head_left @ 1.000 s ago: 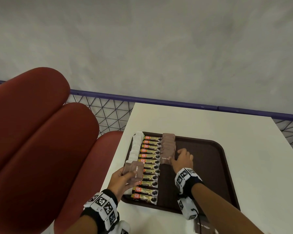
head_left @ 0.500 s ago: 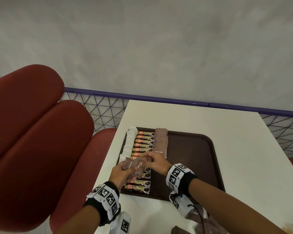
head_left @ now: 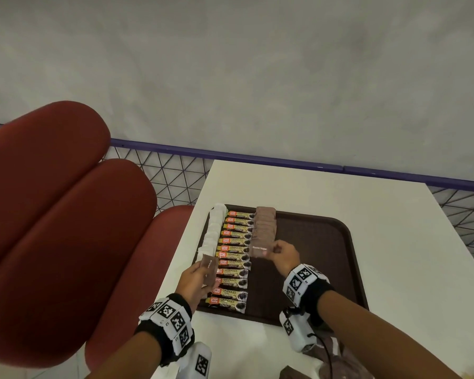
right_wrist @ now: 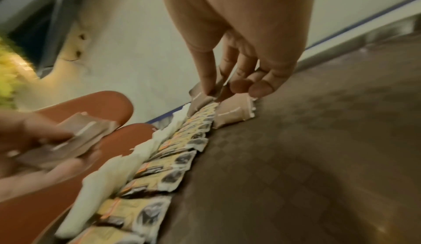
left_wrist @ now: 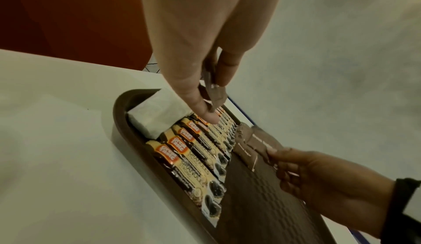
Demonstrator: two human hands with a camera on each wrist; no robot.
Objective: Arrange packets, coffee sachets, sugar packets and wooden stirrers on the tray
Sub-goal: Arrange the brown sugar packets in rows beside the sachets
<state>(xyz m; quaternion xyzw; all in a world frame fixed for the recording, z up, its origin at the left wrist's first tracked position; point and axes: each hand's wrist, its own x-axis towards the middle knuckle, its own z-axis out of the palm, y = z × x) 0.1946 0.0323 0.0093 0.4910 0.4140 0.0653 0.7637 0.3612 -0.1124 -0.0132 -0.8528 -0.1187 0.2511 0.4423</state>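
We see a dark brown tray (head_left: pixel 326 242), rounded at the corners and textured with a fine grid, lying on a white surface (head_left: pixel 340 192). Along its left side run three rows. Outermost is a row of white packets (head_left: pixel 212 233), soft and papery. Next comes a row of coffee sachets (head_left: pixel 234 255), glossy gold and black with orange labels; we count about twelve, though the far ones blur together. Third is a short row of brown sugar packets (head_left: pixel 264 225), matte, flat and rectangular, overlapping too closely for us to count.

The right hand (head_left: pixel 283 255) pinches one brown packet (head_left: pixel 260 249) between thumb and fingers, just at the near end of that row. The left hand (head_left: pixel 195 283) grips a small stack (head_left: pixel 209 269) of the same packets, held above the tray's left edge beside the sachets. More brown packets (head_left: pixel 337 356) lie on the surface near the right forearm.
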